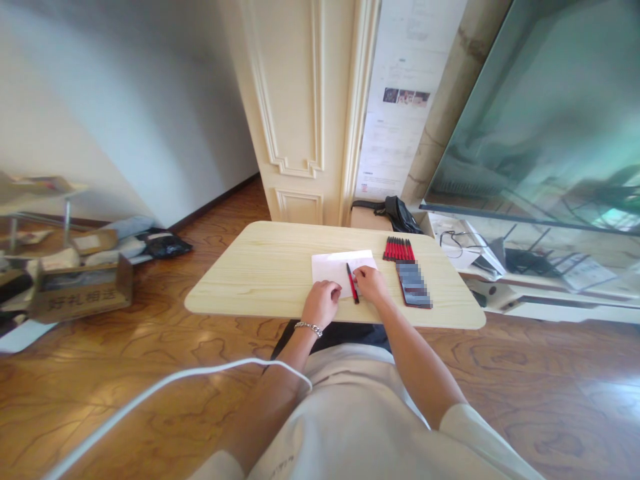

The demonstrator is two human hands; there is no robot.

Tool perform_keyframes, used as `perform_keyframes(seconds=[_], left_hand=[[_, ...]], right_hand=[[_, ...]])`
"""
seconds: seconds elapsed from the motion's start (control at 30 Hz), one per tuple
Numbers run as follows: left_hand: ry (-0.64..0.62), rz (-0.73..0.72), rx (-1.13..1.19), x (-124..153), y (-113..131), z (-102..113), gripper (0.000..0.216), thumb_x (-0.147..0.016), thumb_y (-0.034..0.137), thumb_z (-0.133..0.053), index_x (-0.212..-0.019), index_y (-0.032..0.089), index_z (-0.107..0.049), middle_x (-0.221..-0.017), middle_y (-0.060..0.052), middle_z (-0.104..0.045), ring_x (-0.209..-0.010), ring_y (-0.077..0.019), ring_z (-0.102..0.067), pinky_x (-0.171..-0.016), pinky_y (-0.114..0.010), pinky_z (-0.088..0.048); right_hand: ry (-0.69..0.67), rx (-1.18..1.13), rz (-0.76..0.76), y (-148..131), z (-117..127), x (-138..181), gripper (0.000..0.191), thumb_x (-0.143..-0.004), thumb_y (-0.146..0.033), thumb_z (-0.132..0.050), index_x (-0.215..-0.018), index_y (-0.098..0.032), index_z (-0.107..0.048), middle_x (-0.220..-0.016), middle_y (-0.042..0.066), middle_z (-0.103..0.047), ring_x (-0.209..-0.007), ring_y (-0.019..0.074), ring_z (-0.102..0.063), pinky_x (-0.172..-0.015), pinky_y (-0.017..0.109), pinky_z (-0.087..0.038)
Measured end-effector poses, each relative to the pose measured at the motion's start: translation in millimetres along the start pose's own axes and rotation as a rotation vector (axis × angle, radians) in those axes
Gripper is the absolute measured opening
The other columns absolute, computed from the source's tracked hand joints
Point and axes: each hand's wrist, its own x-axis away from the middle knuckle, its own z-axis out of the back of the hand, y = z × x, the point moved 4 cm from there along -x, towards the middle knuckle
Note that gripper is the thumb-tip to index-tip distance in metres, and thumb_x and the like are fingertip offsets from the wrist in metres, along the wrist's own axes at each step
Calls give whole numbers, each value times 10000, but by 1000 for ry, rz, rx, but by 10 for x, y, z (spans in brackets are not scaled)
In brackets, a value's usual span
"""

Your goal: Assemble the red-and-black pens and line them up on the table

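A white sheet of paper [336, 265] lies on the light wooden table [260, 267]. My right hand [371, 283] is closed round a red and black pen [352, 281] whose length lies over the sheet. My left hand [322, 301] rests curled on the paper's near edge, a chain bracelet on its wrist. Beyond the right hand lies a row of several red and black pens [399, 249], and beside it a dark flat pack [413, 284], partly blurred out.
A cream panelled pillar [300, 107] stands behind the table, with a black bag [397, 213] at its foot. A low glass-fronted unit [540, 200] with cables runs along the right. Cardboard boxes [80, 287] and clutter sit on the wooden floor at the left. A white cable [150, 393] crosses my lap.
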Motion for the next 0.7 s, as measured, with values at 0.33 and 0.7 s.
perform_keyframes(seconds=[0.33, 0.7], left_hand=[[12, 13, 5, 16, 1, -6, 151, -830, 176, -529, -853, 194, -677, -842, -76, -664, -835, -212, -595, -814, -343, -453], [-37, 45, 27, -24, -5, 17, 144, -822, 188, -551, -854, 189, -692, -852, -72, -677, -810, -195, -608, -797, -327, -466]], right_hand=[[-95, 267, 23, -185, -26, -55, 422, -774, -550, -577, -841, -151, -698, -851, 155, -702, -832, 243, -628, -692, 284, -398], [-65, 198, -18, -105, 17, -17, 321, -847, -401, -504, -760, -169, -708, -803, 125, -709, -787, 210, -638, -653, 266, -382]])
